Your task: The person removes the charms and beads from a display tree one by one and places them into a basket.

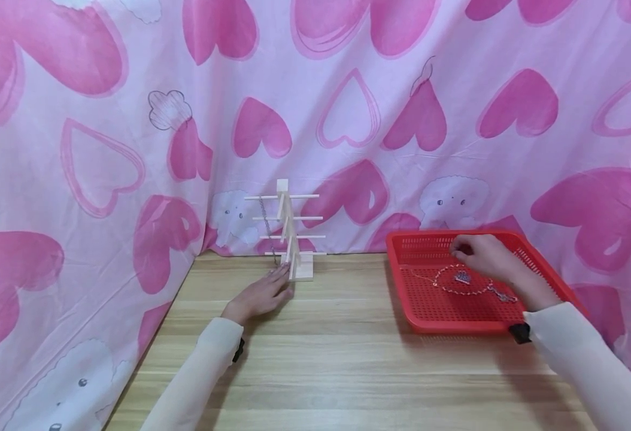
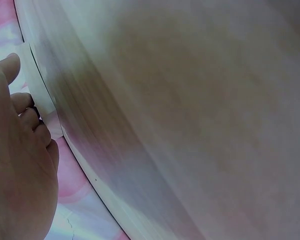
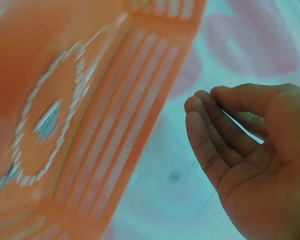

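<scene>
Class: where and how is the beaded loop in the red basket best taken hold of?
Pinch the beaded loop by its near edge, probably from above: it lies flat in the red basket, whose raised walls would hinder coming in sideways, and that edge looks clear of the silver piece inside the loop.

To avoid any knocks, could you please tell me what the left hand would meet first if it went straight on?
The left hand would likely meet the wooden stand first; the fingertips appear right beside its base, though contact is hard to judge.
</scene>
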`<action>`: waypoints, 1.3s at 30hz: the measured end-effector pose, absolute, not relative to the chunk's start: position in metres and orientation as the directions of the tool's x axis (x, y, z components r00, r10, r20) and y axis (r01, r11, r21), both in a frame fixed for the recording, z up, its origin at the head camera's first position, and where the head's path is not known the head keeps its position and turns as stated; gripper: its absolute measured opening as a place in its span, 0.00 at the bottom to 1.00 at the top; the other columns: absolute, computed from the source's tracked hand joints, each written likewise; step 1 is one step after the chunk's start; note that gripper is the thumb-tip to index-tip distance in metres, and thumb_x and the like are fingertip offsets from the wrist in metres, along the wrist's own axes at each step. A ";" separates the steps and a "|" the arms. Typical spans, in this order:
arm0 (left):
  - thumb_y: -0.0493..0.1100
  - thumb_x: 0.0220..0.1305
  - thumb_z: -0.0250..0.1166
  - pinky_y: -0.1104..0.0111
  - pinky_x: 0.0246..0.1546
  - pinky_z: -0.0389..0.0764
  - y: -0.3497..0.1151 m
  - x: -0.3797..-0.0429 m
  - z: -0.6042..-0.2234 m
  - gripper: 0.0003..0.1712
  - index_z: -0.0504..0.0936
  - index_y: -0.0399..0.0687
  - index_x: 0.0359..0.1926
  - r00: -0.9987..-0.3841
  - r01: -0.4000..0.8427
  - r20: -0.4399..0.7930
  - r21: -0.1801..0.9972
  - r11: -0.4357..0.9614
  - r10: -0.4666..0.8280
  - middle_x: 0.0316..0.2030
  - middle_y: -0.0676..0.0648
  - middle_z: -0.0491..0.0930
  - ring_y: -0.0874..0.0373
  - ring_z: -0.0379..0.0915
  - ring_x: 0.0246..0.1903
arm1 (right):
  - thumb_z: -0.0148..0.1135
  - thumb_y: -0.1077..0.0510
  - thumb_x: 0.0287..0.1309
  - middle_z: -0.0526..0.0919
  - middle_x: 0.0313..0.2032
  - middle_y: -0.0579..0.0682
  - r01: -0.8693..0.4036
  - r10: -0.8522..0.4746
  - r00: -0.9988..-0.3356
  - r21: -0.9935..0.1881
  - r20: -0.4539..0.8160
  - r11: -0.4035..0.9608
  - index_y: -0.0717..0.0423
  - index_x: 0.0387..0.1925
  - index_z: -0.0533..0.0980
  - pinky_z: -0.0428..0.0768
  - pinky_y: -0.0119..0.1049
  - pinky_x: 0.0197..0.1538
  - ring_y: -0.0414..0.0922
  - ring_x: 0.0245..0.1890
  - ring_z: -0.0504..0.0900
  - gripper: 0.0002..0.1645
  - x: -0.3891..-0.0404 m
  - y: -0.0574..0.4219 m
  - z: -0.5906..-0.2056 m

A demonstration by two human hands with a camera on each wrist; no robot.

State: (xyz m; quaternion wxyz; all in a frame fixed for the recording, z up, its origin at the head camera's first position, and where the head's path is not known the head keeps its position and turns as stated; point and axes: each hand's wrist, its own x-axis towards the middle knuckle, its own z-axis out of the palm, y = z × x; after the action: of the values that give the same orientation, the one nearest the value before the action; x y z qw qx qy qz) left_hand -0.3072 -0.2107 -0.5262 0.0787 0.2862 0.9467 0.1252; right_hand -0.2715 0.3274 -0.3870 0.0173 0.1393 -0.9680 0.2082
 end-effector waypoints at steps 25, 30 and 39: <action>0.59 0.86 0.46 0.48 0.85 0.51 -0.209 -0.306 -0.526 0.40 0.49 0.43 0.86 -0.820 0.532 -0.053 0.293 0.794 0.570 0.86 0.42 0.42 0.42 0.40 0.86 | 0.63 0.61 0.72 0.90 0.51 0.58 -0.558 -0.514 -0.826 -0.470 0.234 0.684 0.63 0.55 0.84 0.86 0.52 0.63 0.55 0.55 0.88 0.15 -0.309 0.094 -0.401; 0.59 0.86 0.47 0.48 0.85 0.51 -0.209 -0.307 -0.526 0.41 0.49 0.44 0.86 -0.820 0.532 -0.050 0.300 0.792 0.570 0.86 0.43 0.42 0.42 0.39 0.86 | 0.62 0.60 0.73 0.88 0.56 0.59 -0.543 -0.516 -0.833 -0.479 0.200 0.690 0.64 0.58 0.82 0.83 0.52 0.68 0.56 0.61 0.86 0.17 -0.312 0.066 -0.419; 0.58 0.86 0.47 0.49 0.85 0.52 -0.209 -0.307 -0.526 0.40 0.49 0.43 0.86 -0.817 0.535 -0.055 0.297 0.791 0.574 0.86 0.42 0.43 0.42 0.40 0.86 | 0.59 0.62 0.76 0.86 0.60 0.63 -0.515 -0.526 -0.841 -0.490 0.128 0.703 0.68 0.64 0.79 0.81 0.53 0.71 0.58 0.64 0.84 0.21 -0.318 0.038 -0.455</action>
State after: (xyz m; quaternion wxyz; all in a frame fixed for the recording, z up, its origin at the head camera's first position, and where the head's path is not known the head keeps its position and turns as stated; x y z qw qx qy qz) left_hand -0.3071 -0.2093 -0.5257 0.0715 0.2938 0.9436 0.1353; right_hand -0.3178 0.0376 -0.4554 -0.0110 0.2820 -0.9228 0.2624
